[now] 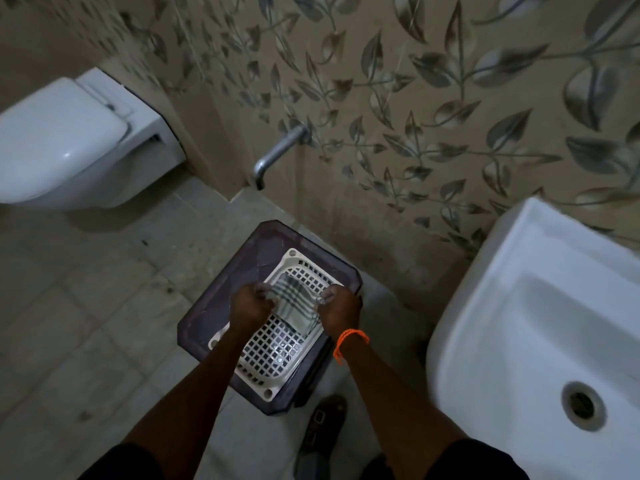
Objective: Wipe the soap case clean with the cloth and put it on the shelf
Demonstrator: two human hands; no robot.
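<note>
**Cloth in both hands, wiping not yet clearly begun**

Left hand [250, 304] and right hand [341, 308] are both closed on a checked cloth [295, 301], one at each side edge, w/ the fabric stretched between them. Directly under the hands sits a white lattice tray [273, 355], prob. the soap case, resting on a dark plastic stool [207, 323] that stands on the tiled floor. An orange band [349, 342] circles the right wrist. A white basin [519, 306] is off to the right of the right hand; a toilet [69, 147] is far beyond the left hand; a wall spout [277, 154] is ahead of both.

Step, as I judge it: readying the cloth, i.e. spreading or folding it just above the tray. Next move calls for one hand to steady the tray while the other presses cloth to the grid. No shelf in view, so placement spot can't be told.
</note>
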